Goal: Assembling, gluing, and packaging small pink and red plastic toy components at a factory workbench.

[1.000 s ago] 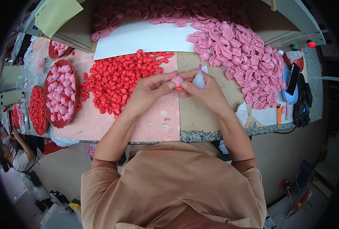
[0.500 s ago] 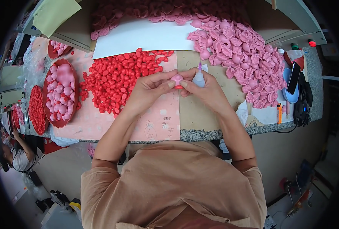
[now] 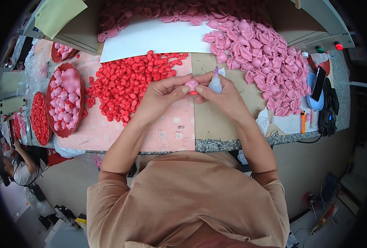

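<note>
Left hand and right hand pinching pink piece beside red heap.

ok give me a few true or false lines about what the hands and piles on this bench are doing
1. Both hands meet over a small pink piece. True.
2. The right hand also holds a small bottle with a purple tip. True.
3. The red pile lies to the person's right. False: it lies left of the hands; the pink pile is on the right.
4. The left hand rests flat on the bench, holding nothing. False: its fingers pinch the pink piece.
5. A red tray at the left holds pink pieces. True.
6. The phone lies between the hands. False: it stands at the far right.
</note>
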Demonstrator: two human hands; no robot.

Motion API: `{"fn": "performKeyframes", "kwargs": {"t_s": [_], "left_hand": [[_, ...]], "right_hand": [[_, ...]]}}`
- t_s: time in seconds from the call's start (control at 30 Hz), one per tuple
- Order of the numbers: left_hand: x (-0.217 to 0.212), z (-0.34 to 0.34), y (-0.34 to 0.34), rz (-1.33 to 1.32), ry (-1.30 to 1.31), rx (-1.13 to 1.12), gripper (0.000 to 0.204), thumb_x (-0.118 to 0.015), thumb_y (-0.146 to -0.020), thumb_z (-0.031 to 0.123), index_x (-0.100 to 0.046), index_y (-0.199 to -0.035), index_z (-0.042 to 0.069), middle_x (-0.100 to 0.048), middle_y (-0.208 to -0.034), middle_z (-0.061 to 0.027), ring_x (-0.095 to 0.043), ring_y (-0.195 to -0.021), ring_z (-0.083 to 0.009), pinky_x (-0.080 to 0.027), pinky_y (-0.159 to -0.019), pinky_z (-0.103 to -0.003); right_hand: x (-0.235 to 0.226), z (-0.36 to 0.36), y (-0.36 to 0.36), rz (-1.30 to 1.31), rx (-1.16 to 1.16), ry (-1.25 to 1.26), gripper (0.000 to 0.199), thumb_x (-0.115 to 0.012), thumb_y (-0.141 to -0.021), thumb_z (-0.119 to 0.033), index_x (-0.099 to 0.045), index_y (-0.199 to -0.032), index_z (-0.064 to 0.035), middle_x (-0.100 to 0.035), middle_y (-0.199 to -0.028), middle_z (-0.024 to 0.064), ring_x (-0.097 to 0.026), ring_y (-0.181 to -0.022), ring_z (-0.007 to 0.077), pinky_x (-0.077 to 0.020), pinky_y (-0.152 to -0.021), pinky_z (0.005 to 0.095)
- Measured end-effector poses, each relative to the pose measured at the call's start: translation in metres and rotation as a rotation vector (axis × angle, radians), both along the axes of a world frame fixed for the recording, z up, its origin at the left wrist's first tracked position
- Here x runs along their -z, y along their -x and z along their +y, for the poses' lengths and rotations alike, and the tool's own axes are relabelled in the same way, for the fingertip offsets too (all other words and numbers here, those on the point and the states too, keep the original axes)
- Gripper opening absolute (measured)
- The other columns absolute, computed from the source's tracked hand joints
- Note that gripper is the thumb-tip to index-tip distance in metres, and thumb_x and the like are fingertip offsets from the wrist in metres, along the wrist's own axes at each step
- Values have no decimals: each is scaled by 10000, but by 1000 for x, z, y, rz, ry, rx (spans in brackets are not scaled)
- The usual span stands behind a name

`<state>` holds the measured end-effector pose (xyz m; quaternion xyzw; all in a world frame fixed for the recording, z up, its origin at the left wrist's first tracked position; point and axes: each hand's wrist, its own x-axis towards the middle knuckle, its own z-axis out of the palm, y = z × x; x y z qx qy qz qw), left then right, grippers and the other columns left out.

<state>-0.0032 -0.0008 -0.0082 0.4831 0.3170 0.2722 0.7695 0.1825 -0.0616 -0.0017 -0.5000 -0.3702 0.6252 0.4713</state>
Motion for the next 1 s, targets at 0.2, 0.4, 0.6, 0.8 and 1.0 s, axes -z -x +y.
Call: {"fn": "performKeyframes", "kwargs": {"t_s": [0.2,0.4,0.6,0.8,1.0], "left_hand": [[-3,0,0,21,-9,2,310,-582,-884,70,-566,-1184,-5,-624,-1077,-84,-591,-976,-133,-497,-877,-282],[-2,0,0,26,-8,-7,306,-585,-883,73,-570,-1180,0,-625,-1075,-81,-596,-966,-133,-498,-876,-281],[-3,0,0,14,-4,-7,310,-587,-882,74,-568,-1182,0,-625,-1078,-81,-595,-972,-137,-500,-876,-286],[-5,0,0,28,-13,2,308,-588,-882,78,-570,-1180,-1,-626,-1076,-84,-594,-976,-138,-500,-874,-286],[-2,0,0,29,-13,-4,303,-589,-882,78,-575,-1176,5,-628,-1068,-78,-596,-967,-133,-500,-868,-277]], "right_hand": [[-1,0,0,-9,2,10,240,-613,-871,-123,-581,-1063,17,-617,-873,51,-584,-713,91,-505,-679,247],[-3,-1,1,-7,13,21,246,-622,-867,-131,-581,-1062,14,-619,-858,50,-588,-717,95,-508,-674,253],[-1,-1,0,-4,14,9,242,-626,-865,-134,-585,-1053,13,-621,-859,51,-589,-714,96,-508,-673,255],[-1,0,0,-15,11,11,240,-626,-865,-136,-586,-1050,13,-622,-858,51,-591,-712,96,-508,-672,253],[-2,-1,0,-3,10,12,250,-626,-865,-137,-581,-1060,13,-622,-859,51,-592,-717,98,-509,-671,253]]}}
